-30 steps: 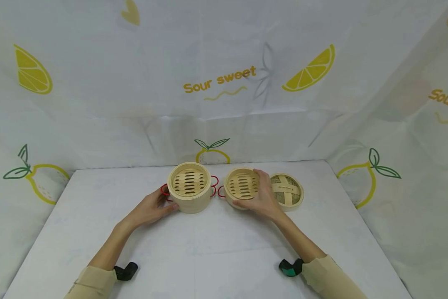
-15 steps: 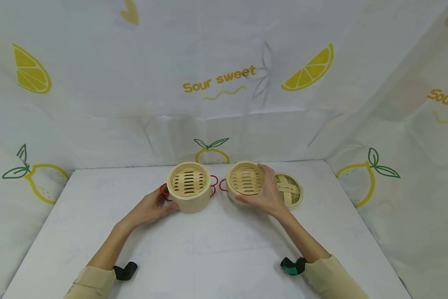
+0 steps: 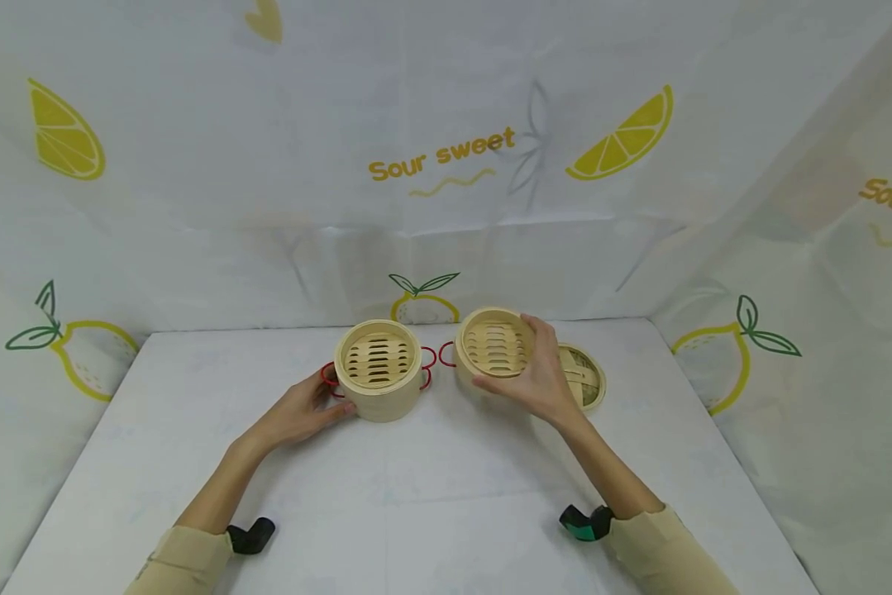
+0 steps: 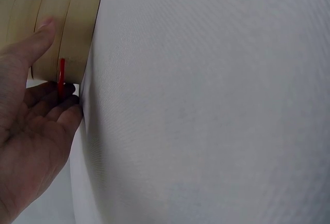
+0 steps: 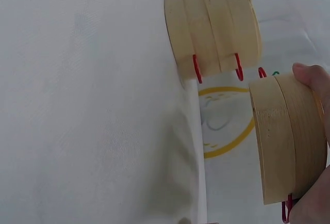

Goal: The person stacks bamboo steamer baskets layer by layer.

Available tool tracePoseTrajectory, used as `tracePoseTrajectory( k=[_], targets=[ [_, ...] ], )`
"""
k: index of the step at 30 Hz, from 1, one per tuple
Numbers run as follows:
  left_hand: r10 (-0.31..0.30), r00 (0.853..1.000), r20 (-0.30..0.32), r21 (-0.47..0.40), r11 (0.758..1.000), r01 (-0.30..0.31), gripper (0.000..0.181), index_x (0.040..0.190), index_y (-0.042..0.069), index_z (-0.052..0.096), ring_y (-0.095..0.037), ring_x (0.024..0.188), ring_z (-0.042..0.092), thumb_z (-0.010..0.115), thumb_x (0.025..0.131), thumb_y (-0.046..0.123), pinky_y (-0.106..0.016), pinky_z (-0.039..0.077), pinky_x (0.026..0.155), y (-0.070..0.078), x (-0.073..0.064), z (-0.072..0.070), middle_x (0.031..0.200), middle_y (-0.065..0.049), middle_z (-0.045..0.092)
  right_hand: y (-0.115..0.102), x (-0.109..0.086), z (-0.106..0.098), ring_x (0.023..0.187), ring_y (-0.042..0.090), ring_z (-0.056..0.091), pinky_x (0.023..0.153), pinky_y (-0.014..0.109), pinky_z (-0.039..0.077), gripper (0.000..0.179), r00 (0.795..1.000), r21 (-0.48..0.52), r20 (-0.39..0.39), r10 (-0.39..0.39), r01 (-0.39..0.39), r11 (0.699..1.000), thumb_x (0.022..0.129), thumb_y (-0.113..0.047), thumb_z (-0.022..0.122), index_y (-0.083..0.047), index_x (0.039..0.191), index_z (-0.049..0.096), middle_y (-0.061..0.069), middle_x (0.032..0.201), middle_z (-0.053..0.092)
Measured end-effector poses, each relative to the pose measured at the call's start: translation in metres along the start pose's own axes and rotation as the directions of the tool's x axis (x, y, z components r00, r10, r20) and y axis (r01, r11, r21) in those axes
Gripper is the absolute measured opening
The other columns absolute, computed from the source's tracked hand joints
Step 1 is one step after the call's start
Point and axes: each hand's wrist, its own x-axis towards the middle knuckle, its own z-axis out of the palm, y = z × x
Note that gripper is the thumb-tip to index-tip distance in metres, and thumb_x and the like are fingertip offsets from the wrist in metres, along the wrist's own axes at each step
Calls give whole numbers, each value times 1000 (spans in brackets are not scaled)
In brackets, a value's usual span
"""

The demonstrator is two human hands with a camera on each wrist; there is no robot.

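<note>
A stack of two round bamboo steamer baskets (image 3: 381, 405) with red side handles stands on the white table, slatted floor up. My left hand (image 3: 300, 413) holds the stack's left side, thumb on the front wall and fingers behind by a red handle (image 4: 62, 74). To its right, my right hand (image 3: 531, 384) grips another bamboo steamer basket (image 3: 494, 347), thumb in front and fingers round the far right side. In the right wrist view this basket (image 5: 278, 131) is raised off the table, apart from the stack. Its right handle is mostly covered by the hand.
A round woven bamboo lid (image 3: 585, 378) lies on the table (image 3: 416, 512) behind the right hand, partly hidden by it. A white cloth backdrop (image 3: 304, 190) with lemon prints hangs right behind the table's far edge.
My right hand has lifted its basket off the table, moving it up and slightly right, away from beside the stack. My left hand and the stack have stayed in place.
</note>
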Motion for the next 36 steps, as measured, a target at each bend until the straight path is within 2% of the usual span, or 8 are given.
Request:
tracePoseTrajectory(
  k=[20,36],
  targets=[
    [1,1000,1,-11,1000,-1,76,161,-4,43,-46,155,49,81,100,23,-60,40,128,1,1,0,162,-25,54,-22,2,3,153,35,43,132,59,35,128,999,63,-37,18,-15,998,66,-39,104,-6,166,29,17,164,40],
    [20,1000,-4,-15,1000,-20,72,158,-4,46,-46,152,52,81,100,20,-60,42,127,0,1,1,158,-24,57,-43,2,10,152,32,45,130,59,38,126,999,156,-35,19,-13,988,67,-34,105,-9,166,30,13,166,40]
  ],
)
